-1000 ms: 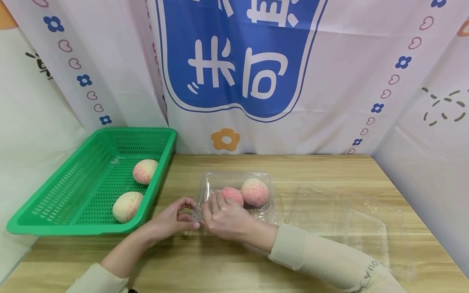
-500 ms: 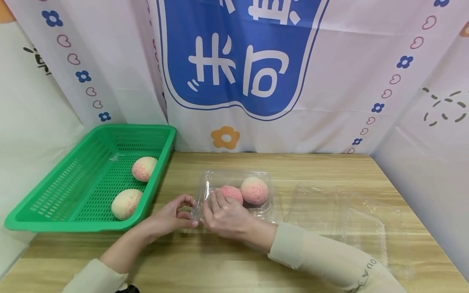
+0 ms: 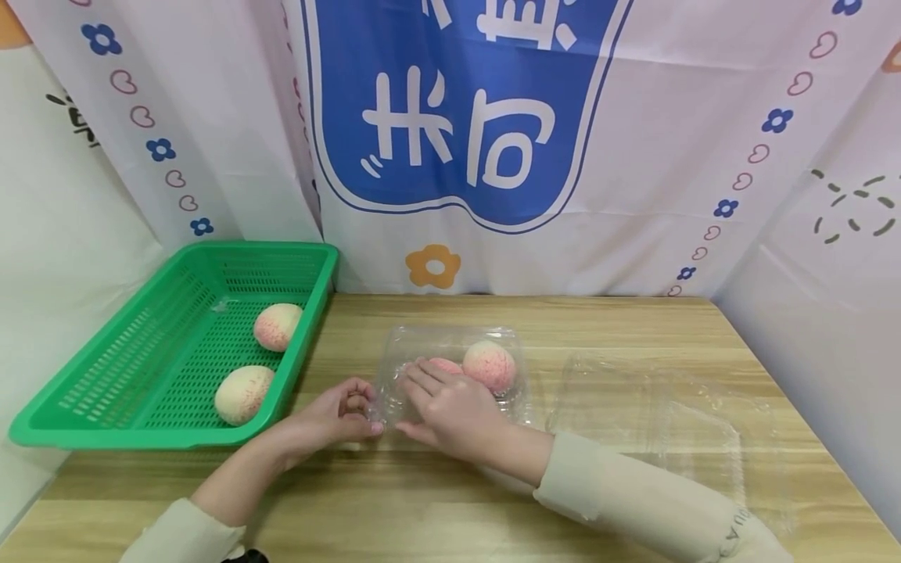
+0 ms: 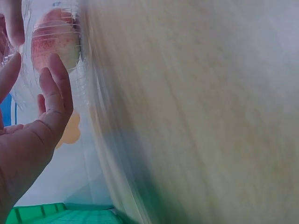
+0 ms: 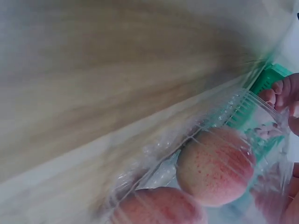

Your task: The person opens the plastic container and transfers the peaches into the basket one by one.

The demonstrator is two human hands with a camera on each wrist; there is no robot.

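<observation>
When handling the clear container [image 3: 450, 335], set on the wooden table [image 3: 422, 516] between the green basket [image 3: 105, 435] and a second clear container [image 3: 735, 453] lying open, expect little weight from the plastic itself and most of it from the fruit inside. Through the plastic, make out a pink peach [image 3: 446, 364], partly covered, and just beside it a paler peach [image 3: 490, 366]. At the near left corner, find the left hand [image 3: 334, 418], with thumb and fingers curved about the edge; impossible to tell whether pinching or merely touching. Over the left part of the container, see the right hand [image 3: 457, 403], with fingers straight, gripping nothing. Judging by the wrist views, probably with lid down over the peaches.

Treat the plastic as thin, springy and slick: likely to bow under a flat palm, and to crack if bent sharply. Best to take hold along the stiffer rim or at the corners, and to lift from beneath at both short sides, allowing for peaches rolling. With the nearer peach [image 3: 244, 395] and the farther peach [image 3: 278, 327] in the basket, better to cup around the middle than squeeze, for fear of bruising.
</observation>
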